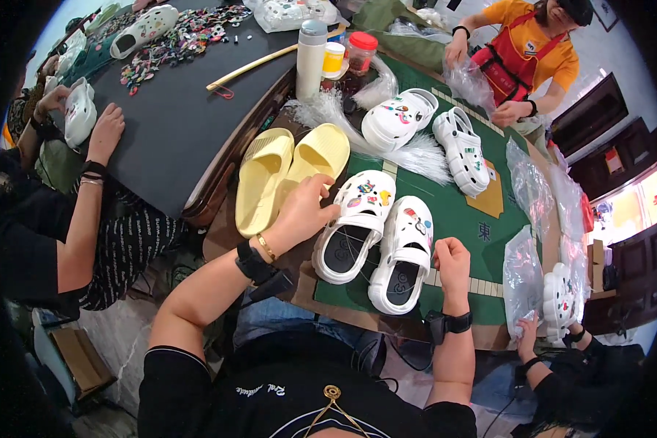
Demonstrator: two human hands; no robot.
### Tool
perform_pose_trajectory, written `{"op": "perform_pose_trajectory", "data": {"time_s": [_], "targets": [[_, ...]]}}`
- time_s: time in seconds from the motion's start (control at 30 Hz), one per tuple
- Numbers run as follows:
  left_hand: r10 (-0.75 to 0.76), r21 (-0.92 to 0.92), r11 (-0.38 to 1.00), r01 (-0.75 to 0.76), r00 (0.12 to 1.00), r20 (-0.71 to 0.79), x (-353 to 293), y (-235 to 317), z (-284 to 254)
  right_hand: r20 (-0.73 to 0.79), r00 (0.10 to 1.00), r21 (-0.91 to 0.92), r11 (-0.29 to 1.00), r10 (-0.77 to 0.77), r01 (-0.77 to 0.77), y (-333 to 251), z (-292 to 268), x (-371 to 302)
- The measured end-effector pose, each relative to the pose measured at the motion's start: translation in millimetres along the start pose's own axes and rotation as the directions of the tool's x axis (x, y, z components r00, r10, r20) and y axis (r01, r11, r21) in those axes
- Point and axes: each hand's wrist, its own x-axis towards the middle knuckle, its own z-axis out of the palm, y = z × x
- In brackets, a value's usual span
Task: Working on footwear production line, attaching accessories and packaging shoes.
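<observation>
A pair of white clogs with colourful charms stands in front of me, the left clog [354, 223] and the right clog [404, 252] side by side, toes pointing away. Beside the left clog's strap, my left hand [305, 210] is closed, thumb and fingers pinched together. To the right of the right clog, my right hand [452, 261] is curled into a closed grip. Thin clear strands faintly cross the left clog's opening; whether either hand holds one cannot be made out. Yellow slides [265, 179] lie just beyond my left hand.
Further clogs [399, 119] and a bundle of clear plastic strands [423, 159] lie on the green table [482, 252]. A grey bottle [312, 62] and a red-lidded jar [361, 52] stand behind. Co-workers handle clogs at left and right; another holds a clear bag [471, 82].
</observation>
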Motion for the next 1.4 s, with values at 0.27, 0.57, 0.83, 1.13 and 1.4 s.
{"op": "perform_pose_trajectory", "data": {"time_s": [0.27,0.57,0.83,1.13,1.4], "targets": [[-0.051,-0.062,0.997,0.056,0.995,0.081,6.5,-10.1,-0.3,0.013,1.0,0.006,1.0,-0.013,0.013,5.6,2.4,3.5],[-0.303,-0.398,0.781,0.481,0.85,0.431,12.8,7.2,-1.2,0.008,1.0,0.019,1.0,0.009,-0.009,0.2,4.0,0.7],[-0.182,-0.506,0.798,0.327,0.931,0.315,22.0,23.3,-18.6,0.014,1.0,0.016,1.0,-0.025,0.025,3.3,1.0,-0.6],[-0.055,-0.279,0.942,0.186,0.907,0.418,18.9,18.3,-20.5,0.012,1.0,0.014,1.0,-0.014,0.014,2.9,4.0,-0.7],[0.034,-0.239,0.967,0.086,0.889,0.457,11.4,15.2,-21.3,0.011,1.0,-0.007,1.0,-0.014,0.015,2.9,3.5,-1.2]]}}
